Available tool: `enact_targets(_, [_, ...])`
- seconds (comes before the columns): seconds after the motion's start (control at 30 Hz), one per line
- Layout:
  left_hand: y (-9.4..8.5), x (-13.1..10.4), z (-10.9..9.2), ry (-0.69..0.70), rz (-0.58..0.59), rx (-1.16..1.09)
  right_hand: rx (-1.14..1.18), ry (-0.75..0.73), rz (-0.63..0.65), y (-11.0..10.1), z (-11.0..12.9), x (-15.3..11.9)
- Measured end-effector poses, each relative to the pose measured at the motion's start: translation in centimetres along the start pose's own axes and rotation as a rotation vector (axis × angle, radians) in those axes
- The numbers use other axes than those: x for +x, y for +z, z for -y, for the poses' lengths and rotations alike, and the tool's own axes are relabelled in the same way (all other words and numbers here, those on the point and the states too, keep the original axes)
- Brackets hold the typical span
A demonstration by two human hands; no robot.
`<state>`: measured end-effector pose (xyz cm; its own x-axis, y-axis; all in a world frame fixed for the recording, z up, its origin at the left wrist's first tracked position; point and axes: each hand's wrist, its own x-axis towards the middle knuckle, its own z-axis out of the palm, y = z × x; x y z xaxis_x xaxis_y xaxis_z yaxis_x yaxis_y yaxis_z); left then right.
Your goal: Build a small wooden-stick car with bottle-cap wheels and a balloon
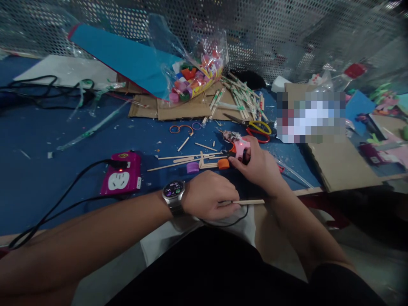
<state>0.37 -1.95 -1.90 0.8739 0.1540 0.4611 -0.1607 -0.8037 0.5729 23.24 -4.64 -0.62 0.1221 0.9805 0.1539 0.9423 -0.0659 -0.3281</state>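
My left hand (210,195), a watch (174,189) on its wrist, is closed on a flat wooden stick (253,202) that points right over the table's front edge. A black cord loops below this hand. Farther up, my right hand (263,165) grips a pink hot glue gun (242,147), its messy, glue-coated tip facing left. Just left of the gun lie an orange bottle cap (223,164), a purple bottle cap (193,168) and a small frame of glued sticks (207,165). Several thin sticks (175,158) rest beside them.
Scissors (259,129) with yellow and red handles lie beyond the glue gun. A magenta power socket (123,174) with a plugged-in cord stands at left. Behind are cardboard (183,109), bundled sticks (244,100) and a clear bag of bottle caps (194,83). More cardboard (341,163) overhangs the right edge.
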Motion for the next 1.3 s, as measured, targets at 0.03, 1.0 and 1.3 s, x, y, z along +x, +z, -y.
enact_targets(0.03, [0.0, 0.0, 0.0, -0.001, 0.001, 0.001, 0.009, 0.021, -0.007, 0.1, 0.3, 0.1])
enact_targets(1.0, [-0.3, 0.2, -0.1, 0.05, 0.066, 0.046, 1.91, 0.256, -0.158, -3.2, 1.0, -3.4])
enact_targets(1.3, [-0.5, 0.1, -0.1, 0.053, 0.034, -0.002, 1.62, 0.178, -0.095, -3.4, 2.5, -3.1])
